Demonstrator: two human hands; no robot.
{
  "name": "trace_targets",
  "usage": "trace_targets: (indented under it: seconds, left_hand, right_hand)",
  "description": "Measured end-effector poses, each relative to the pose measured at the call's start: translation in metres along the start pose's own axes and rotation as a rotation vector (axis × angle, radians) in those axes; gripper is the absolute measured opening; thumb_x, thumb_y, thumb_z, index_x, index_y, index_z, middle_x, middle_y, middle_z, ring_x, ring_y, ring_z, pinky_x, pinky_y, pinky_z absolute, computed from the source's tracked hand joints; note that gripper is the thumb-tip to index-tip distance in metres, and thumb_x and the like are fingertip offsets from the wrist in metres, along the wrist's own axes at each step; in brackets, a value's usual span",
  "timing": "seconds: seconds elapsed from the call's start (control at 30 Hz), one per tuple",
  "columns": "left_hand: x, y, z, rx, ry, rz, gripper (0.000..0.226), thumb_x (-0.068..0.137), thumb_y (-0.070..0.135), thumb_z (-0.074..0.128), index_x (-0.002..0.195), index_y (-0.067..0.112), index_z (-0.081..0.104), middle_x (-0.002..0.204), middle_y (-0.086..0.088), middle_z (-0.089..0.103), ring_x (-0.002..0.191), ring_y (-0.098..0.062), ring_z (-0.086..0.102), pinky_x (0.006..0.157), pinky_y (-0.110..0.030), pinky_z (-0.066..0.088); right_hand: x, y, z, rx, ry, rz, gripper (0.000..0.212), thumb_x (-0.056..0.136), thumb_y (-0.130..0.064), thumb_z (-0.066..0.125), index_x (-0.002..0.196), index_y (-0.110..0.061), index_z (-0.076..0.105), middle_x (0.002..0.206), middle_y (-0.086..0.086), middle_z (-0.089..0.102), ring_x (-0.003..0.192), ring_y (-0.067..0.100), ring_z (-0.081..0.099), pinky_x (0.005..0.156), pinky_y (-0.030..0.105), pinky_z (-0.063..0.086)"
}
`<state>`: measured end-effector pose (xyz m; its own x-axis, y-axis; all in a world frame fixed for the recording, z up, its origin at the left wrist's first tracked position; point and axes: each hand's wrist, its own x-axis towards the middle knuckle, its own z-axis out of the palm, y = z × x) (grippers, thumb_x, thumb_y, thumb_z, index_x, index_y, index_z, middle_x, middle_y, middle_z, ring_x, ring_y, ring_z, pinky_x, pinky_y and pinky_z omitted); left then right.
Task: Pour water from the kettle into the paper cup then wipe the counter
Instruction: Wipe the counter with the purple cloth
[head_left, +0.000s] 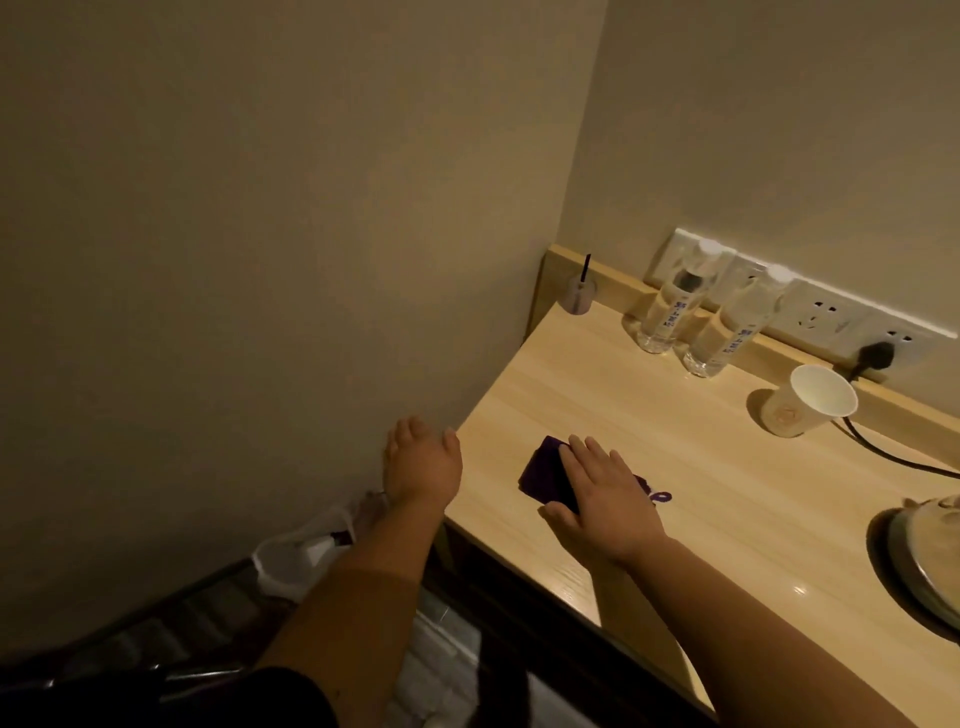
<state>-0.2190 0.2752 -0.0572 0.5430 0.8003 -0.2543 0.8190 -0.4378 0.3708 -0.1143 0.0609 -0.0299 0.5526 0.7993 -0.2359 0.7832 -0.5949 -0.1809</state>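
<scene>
A dark purple folded cloth (543, 474) lies on the light wooden counter (675, 467). My right hand (605, 496) presses flat on the cloth, fingers spread and pointing to the far left. My left hand (422, 462) hangs at the counter's left edge, fingers loosely curled, holding nothing. A white paper cup (808, 408) stands upright at the back right, near the wall. The kettle (930, 551) is cut off by the right edge of the view; only its metal rim and base show.
Two clear water bottles (696, 317) stand at the back by the wall sockets (815, 317). A black plug and cord (883, 447) run past the cup. A small purple cup with a straw (579, 296) sits in the far corner. A white bag (311, 551) lies below left.
</scene>
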Motion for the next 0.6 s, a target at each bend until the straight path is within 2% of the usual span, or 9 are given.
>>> trace_targets:
  seconds: [0.1,0.2,0.3,0.37,0.4,0.5,0.57,0.6]
  left_hand:
    - [0.018,0.006,0.016,-0.021,-0.070,-0.070,0.062,0.101,0.046,0.022,0.132,-0.001,0.048,0.136,-0.022,0.049,0.119,-0.038,0.050,0.097,-0.045,0.043]
    - [0.021,0.011,0.027,0.056,-0.123,-0.050,0.071,0.102,0.049,0.015,0.105,0.002,0.068,0.107,-0.019,0.067,0.096,-0.037,0.062,0.082,-0.041,0.051]
    - [0.021,0.015,0.030,0.140,-0.077,-0.023,0.072,0.103,0.047,0.014,0.091,0.005,0.071,0.092,-0.015,0.070,0.083,-0.033,0.063,0.070,-0.036,0.050]
    - [0.020,0.016,0.030,0.144,-0.068,-0.009,0.071,0.103,0.047,0.013,0.084,0.007,0.069,0.085,-0.013,0.069,0.077,-0.030,0.062,0.068,-0.035,0.050]
    - [0.020,0.015,0.031,0.141,-0.065,-0.009,0.072,0.103,0.047,0.013,0.081,0.007,0.069,0.082,-0.012,0.068,0.075,-0.029,0.062,0.068,-0.035,0.052]
    - [0.021,0.012,0.033,0.136,-0.057,-0.014,0.074,0.102,0.048,0.013,0.076,0.008,0.069,0.078,-0.012,0.069,0.072,-0.028,0.062,0.069,-0.036,0.054]
    - [0.021,0.011,0.033,0.125,-0.059,-0.012,0.074,0.102,0.048,0.012,0.075,0.007,0.068,0.079,-0.012,0.069,0.072,-0.028,0.062,0.069,-0.036,0.053]
    - [0.021,0.011,0.033,0.122,-0.062,-0.014,0.074,0.102,0.048,0.012,0.074,0.007,0.067,0.078,-0.012,0.068,0.072,-0.028,0.062,0.069,-0.035,0.052]
  right_hand:
    - [0.002,0.013,0.014,-0.036,-0.035,-0.033,0.079,0.091,-0.065,0.020,0.153,-0.019,0.004,0.162,0.005,0.004,0.148,0.023,0.001,0.119,0.041,0.000]
    - [0.005,0.021,0.026,-0.056,-0.025,-0.067,0.078,0.092,-0.066,0.015,0.153,-0.017,0.004,0.161,0.005,0.001,0.148,0.025,0.002,0.119,0.042,0.000]
    - [0.005,0.025,0.030,-0.068,-0.023,-0.081,0.083,0.091,-0.071,0.012,0.152,-0.016,-0.001,0.159,0.004,-0.006,0.148,0.024,-0.003,0.118,0.041,-0.004]
    - [-0.002,0.024,0.033,-0.062,-0.050,-0.114,0.090,0.087,-0.077,0.014,0.152,-0.015,-0.001,0.157,0.005,-0.008,0.148,0.025,-0.004,0.118,0.040,-0.006]
    - [-0.008,0.020,0.034,-0.059,-0.026,-0.142,0.094,0.086,-0.079,0.018,0.152,-0.013,0.005,0.158,0.008,-0.002,0.147,0.027,0.003,0.119,0.041,-0.002]
    - [-0.035,0.007,0.046,-0.060,-0.043,-0.217,0.102,0.079,-0.084,0.033,0.145,-0.006,0.035,0.150,0.017,0.034,0.138,0.034,0.035,0.109,0.045,0.015]
    - [-0.059,0.001,0.059,-0.071,-0.070,-0.267,0.103,0.074,-0.082,0.043,0.144,-0.006,0.037,0.149,0.016,0.038,0.137,0.033,0.036,0.111,0.044,0.011]
    - [-0.071,-0.003,0.064,-0.079,-0.079,-0.280,0.100,0.073,-0.076,0.053,0.145,-0.009,0.035,0.149,0.014,0.038,0.137,0.031,0.035,0.113,0.043,0.008]
